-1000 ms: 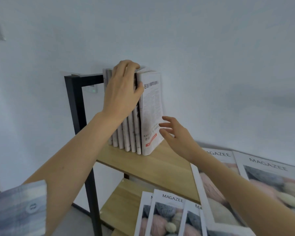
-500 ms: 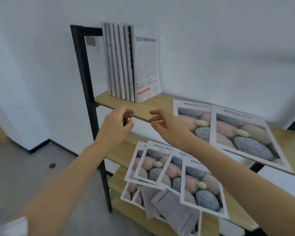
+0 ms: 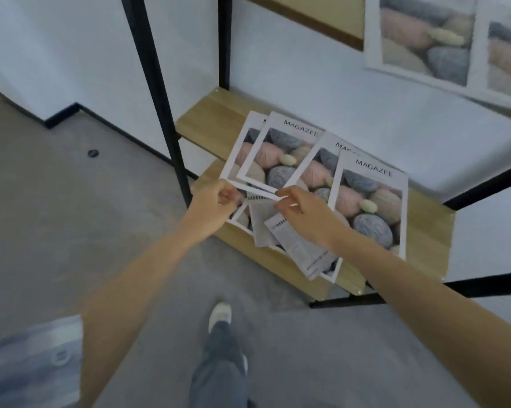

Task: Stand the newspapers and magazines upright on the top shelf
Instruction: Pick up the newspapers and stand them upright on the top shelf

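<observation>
So both hands are down at the lower shelf [image 3: 210, 122] now, at the near edge of the fanned-out magazines [image 3: 278, 154]. The left hand [image 3: 216, 204] has its fingers curled in at the near-left corner of the leftmost magazine; it looks like a pinch on that corner, but it's blurry enough that I can't tell for sure. The right hand [image 3: 301, 213] is pinching the near edge of the second magazine between thumb and fingers.

There are four covers in the fan, all lying flat and face up with the MAGAZEE title at the far end, so their long axes run near to far, tilted a bit to the right. They overlap left to right, with the rightmost one [image 3: 369, 201] lying on top.

Under the fan's near edge, on the shelf below, a couple of folded newspapers [image 3: 298, 248] lie flat too, with their long axis angled from far-left to near-right, on top of more magazines.

Up in the top right, two more magazines [image 3: 422, 39] lie flat on the top shelf [image 3: 307, 10].

Black frame post [image 3: 157, 92] on the left, grey floor [image 3: 71, 219], my shoe [image 3: 220, 315] and jeans leg below.
</observation>
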`<state>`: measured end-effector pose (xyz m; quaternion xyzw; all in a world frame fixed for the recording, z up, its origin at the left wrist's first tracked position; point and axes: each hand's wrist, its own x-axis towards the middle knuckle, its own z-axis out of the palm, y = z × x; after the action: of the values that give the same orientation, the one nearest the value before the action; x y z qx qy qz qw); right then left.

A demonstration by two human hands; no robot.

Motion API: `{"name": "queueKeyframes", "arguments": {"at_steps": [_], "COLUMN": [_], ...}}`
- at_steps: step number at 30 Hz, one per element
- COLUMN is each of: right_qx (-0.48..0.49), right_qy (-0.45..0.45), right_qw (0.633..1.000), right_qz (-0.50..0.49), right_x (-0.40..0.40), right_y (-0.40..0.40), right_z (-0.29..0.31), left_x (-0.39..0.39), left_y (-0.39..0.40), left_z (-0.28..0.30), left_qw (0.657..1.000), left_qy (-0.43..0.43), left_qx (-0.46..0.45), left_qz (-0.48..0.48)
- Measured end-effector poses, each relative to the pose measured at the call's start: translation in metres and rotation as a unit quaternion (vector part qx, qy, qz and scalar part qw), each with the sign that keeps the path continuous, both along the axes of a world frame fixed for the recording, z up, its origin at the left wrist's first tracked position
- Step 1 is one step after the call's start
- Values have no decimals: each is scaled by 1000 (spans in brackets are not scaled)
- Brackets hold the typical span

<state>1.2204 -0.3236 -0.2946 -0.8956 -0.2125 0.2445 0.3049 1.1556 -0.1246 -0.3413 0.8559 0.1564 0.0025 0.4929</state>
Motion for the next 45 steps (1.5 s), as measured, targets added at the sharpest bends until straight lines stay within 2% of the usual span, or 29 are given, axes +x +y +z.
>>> {"name": "queueKeyframes", "arguments": {"at_steps": [5,8,12,15,18,21,24,28,34,41,45], "right_qx": [-65,-118,-128,-163,-207,-276,-350,-371,-316,-273,-235], "right_qy": [35,18,49,24,14,-7,-75,-136,-137,-174,-169], "right_qw": [997,992,987,982,974,959,933,918,936,945,956], "right_qz": [-30,-41,-86,-96,-95,-67,-41,-42,-63,-51,-34], "right_x": [16,35,57,79,98,106,105,105,113,105,84], "right_y": [-9,-15,-20,-27,-32,-35,-39,-41,-46,-50,-34], "right_z": [-86,-151,-241,-306,-366,-407,-436,-450,-440,-370,-315], "left_x": [20,45,78,103,129,149,162,176,195,151,109], "left_y": [-14,-22,-28,-31,-34,-39,-42,-43,-60,-56,-42], "left_z": [-88,-153,-233,-295,-351,-383,-405,-408,-404,-344,-285], "left_qw": [996,985,957,939,934,932,927,916,885,872,882], "left_qy": [73,112,164,195,201,209,200,190,179,142,151], "left_qx": [-41,-107,-198,-236,-238,-252,-273,-300,-387,-407,-374], "left_qz": [38,73,136,159,172,158,161,185,187,231,243]}}
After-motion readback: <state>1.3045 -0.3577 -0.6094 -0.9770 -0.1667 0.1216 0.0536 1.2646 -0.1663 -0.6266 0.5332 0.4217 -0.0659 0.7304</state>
